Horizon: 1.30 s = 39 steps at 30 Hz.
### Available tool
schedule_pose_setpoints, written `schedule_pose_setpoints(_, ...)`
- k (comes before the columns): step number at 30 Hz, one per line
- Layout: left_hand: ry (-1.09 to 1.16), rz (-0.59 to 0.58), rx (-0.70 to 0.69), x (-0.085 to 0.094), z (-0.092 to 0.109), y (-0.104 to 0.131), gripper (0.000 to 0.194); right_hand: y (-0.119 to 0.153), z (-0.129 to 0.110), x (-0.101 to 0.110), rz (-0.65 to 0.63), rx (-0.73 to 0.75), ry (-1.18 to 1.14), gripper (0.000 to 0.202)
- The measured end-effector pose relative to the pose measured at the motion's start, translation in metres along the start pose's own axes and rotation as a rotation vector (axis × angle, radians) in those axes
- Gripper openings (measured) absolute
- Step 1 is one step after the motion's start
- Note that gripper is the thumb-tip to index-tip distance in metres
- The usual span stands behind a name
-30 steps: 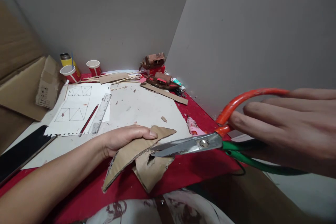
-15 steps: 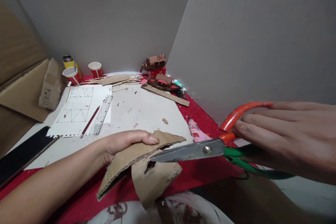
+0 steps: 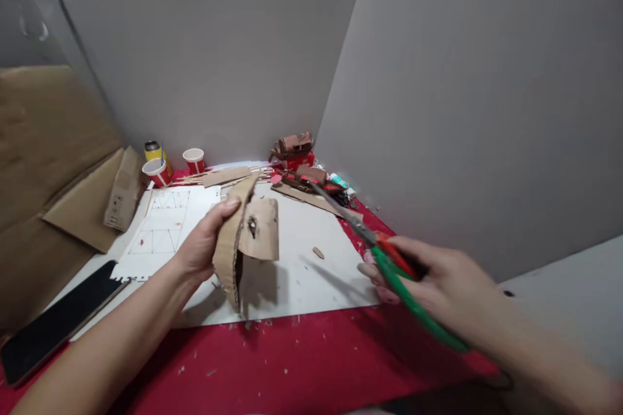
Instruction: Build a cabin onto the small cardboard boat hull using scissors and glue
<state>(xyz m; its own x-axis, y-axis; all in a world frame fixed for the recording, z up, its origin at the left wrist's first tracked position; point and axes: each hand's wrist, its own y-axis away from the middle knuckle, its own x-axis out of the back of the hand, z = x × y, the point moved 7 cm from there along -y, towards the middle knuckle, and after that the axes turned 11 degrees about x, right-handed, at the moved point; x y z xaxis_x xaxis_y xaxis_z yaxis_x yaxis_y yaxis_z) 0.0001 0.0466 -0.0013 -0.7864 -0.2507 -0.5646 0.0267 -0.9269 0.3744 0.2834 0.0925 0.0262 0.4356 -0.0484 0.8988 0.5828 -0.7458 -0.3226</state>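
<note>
Gripped in my left hand (image 3: 207,240) is a bent piece of corrugated cardboard (image 3: 260,230), raised above the white sheet on the table. A ragged hole shows in its curved flap, and its cut edge faces me. My right hand (image 3: 438,279) holds a pair of scissors (image 3: 363,230) with red and green handles, blades together and pointing up to the left, apart from the cardboard. Motion blurs that hand somewhat. Below it, a pink glue gun (image 3: 387,293) is mostly hidden.
On the left lie a black phone (image 3: 58,318) and a paper with drawn triangles (image 3: 160,227), with cardboard boxes (image 3: 78,207) beside them. Paper cups (image 3: 193,161), thin sticks (image 3: 195,179) and small brown models (image 3: 294,146) stand at the back. A cardboard scrap (image 3: 318,252) lies mid-table.
The scissors have come away from the cardboard, and their tips now point upward. My left hand has lifted and turned the cardboard to the left. The view has tilted up.
</note>
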Motion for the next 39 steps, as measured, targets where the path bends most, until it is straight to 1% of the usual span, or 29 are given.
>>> schedule_pose_setpoints(1, 0.028, 0.011, -0.107, 0.002, 0.014, 0.003, 0.016, -0.005, 0.001, -0.016, -0.083, -0.052, -0.009, 0.053)
schedule_pose_setpoints(3, 0.057, 0.014, -0.279, 0.005, 0.035, 0.009, 0.015, -0.015, 0.002, -0.045, -0.230, -0.095, 0.091, 0.042)
schedule_pose_setpoints(4, 0.059, 0.011, -0.337, 0.006, 0.041, 0.012, 0.017, -0.022, 0.003, -0.056, -0.274, -0.096, 0.172, 0.037)
schedule_pose_setpoints(5, 0.053, 0.006, -0.368, 0.006, 0.044, 0.014, 0.020, -0.029, 0.003, -0.065, -0.289, -0.091, 0.203, 0.035)
schedule_pose_setpoints(6, 0.040, 0.001, -0.373, 0.006, 0.044, 0.015, 0.023, -0.035, 0.003, -0.073, -0.297, -0.083, 0.220, 0.033)
schedule_pose_setpoints(9, -0.015, -0.008, -0.329, 0.005, 0.036, 0.010, 0.030, -0.052, 0.004, -0.091, -0.296, -0.045, 0.206, 0.029)
schedule_pose_setpoints(12, -0.060, 0.036, -0.342, 0.007, 0.029, 0.006, 0.038, -0.061, 0.006, -0.102, -0.279, -0.011, 0.174, 0.024)
schedule_pose_setpoints(14, -0.064, 0.096, -0.362, 0.012, 0.026, 0.004, 0.041, -0.064, 0.005, -0.105, -0.251, 0.033, 0.130, 0.024)
schedule_pose_setpoints(16, -0.052, 0.150, -0.383, 0.017, 0.023, 0.002, 0.041, -0.066, 0.001, -0.100, -0.202, 0.097, 0.072, 0.026)
schedule_pose_setpoints(19, -0.048, 0.191, -0.412, 0.020, 0.018, -0.002, 0.042, -0.063, -0.014, -0.080, -0.086, 0.181, -0.014, 0.034)
schedule_pose_setpoints(21, -0.058, 0.205, -0.422, 0.019, 0.013, -0.005, 0.046, -0.055, -0.034, -0.063, -0.026, 0.224, -0.151, 0.046)
schedule_pose_setpoints(22, -0.063, 0.209, -0.417, 0.018, 0.009, -0.007, 0.049, -0.050, -0.046, -0.056, 0.006, 0.250, -0.402, 0.053)
schedule_pose_setpoints(23, -0.066, 0.211, -0.409, 0.017, 0.005, -0.009, 0.052, -0.044, -0.062, -0.056, -0.069, 0.265, -0.673, 0.060)
schedule_pose_setpoints(24, -0.069, 0.212, -0.403, 0.016, 0.001, -0.010, 0.053, -0.038, -0.078, -0.058, -0.182, 0.260, -0.900, 0.066)
schedule_pose_setpoints(25, -0.075, 0.212, -0.405, 0.015, -0.003, -0.011, 0.053, -0.031, -0.093, -0.063, -0.317, 0.246, -1.038, 0.073)
schedule_pose_setpoints(26, -0.084, 0.208, -0.416, 0.014, -0.006, -0.010, 0.052, -0.025, -0.107, -0.066, -0.392, 0.258, -1.119, 0.084)
schedule_pose_setpoints(27, -0.099, 0.204, -0.437, 0.013, -0.008, -0.009, 0.050, -0.023, -0.117, -0.067, -0.425, 0.271, -1.164, 0.091)
schedule_pose_setpoints(28, -0.117, 0.198, -0.460, 0.012, -0.010, -0.008, 0.048, -0.022, -0.122, -0.070, -0.441, 0.265, -1.180, 0.096)
schedule_pose_setpoints(30, -0.152, 0.190, -0.489, 0.011, -0.014, -0.006, 0.045, -0.024, -0.126, -0.076, -0.427, 0.234, -1.181, 0.099)
schedule_pose_setpoints(32, -0.165, 0.198, -0.501, 0.013, -0.017, -0.006, 0.047, -0.027, -0.123, -0.081, -0.407, 0.200, -1.176, 0.099)
schedule_pose_setpoints(36, -0.187, 0.256, -0.514, 0.018, -0.021, -0.005, 0.051, -0.029, -0.121, -0.083, -0.402, 0.207, -1.201, 0.098)
schedule_pose_setpoints(39, -0.218, 0.260, -0.518, 0.015, -0.022, -0.003, 0.051, -0.027, -0.120, -0.086, -0.406, 0.172, -1.274, 0.094)
